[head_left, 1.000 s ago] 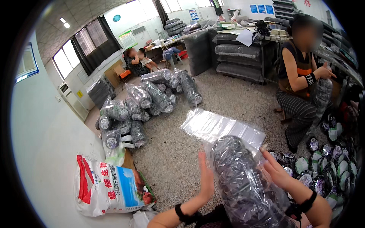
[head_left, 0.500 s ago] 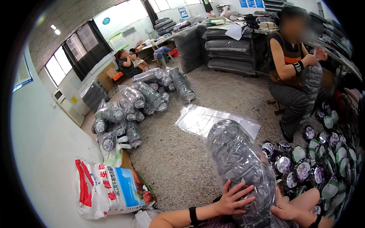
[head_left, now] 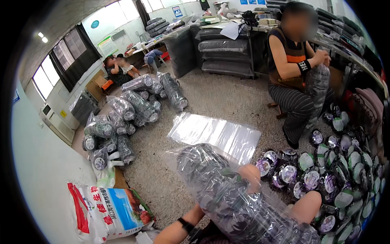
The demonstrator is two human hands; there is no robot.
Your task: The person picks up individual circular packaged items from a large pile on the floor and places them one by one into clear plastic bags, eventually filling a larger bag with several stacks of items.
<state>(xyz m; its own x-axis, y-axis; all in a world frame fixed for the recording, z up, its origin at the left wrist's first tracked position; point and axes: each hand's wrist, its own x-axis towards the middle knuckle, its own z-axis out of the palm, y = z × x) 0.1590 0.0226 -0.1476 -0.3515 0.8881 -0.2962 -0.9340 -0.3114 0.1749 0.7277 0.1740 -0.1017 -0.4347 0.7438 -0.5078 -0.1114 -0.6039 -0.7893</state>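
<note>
A long clear plastic bag (head_left: 231,191) filled with dark round packs lies slantwise across my lap, its far end to the upper left. My left hand (head_left: 198,212) reaches under the bag's left side; a dark band is round the wrist, and the fingers are hidden behind the plastic. My right hand does not show. Bare knees appear beside the bag. Just beyond its far end, a stack of flat clear plastic bags (head_left: 219,134) rests on the floor. To the right is a heap of loose round packs (head_left: 325,179) with purple, white and green faces.
Filled clear bags (head_left: 140,105) are piled at the left. A printed white sack (head_left: 111,211) leans by the wall. At the right a seated person (head_left: 288,69) handles another filled bag (head_left: 317,89). Dark wrapped bundles (head_left: 225,53) stand behind, and other people (head_left: 118,71) sit farther back.
The filled bag has tipped over to the left, from standing fairly upright to lying aslant. My left hand has gone beneath it, and my right hand has passed out of sight. The view has turned rightward.
</note>
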